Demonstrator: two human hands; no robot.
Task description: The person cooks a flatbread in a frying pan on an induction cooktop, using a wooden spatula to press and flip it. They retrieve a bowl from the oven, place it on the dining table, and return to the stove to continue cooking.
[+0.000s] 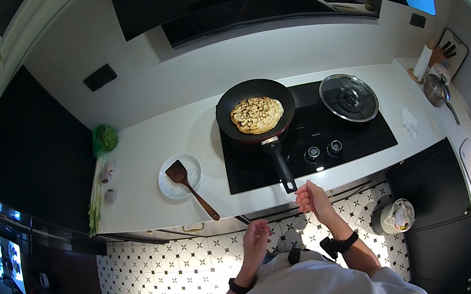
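A browned flatbread [257, 115] lies in a black frying pan [227, 97] on the left side of the black glass cooktop [248, 168]. The pan's black handle [281, 165] points towards me and overhangs the counter's front edge. My right hand [312, 199] is just below the handle's end, fingers loosely curled, holding nothing that I can see. My left hand [256, 237] is before the counter edge, lower and further left, fingers bent, with no object visible in it. A wooden spatula [191, 189] rests across a white plate [167, 188], its handle reaching over the counter.
A glass lid [349, 98] lies on the cooktop's right side, near two knobs [323, 151]. Green onions [97, 198] and bagged green vegetables [106, 138] lie far left. A crumpled tissue [409, 123] and a saucepan [436, 90] are right; a waste bin [381, 221] stands below.
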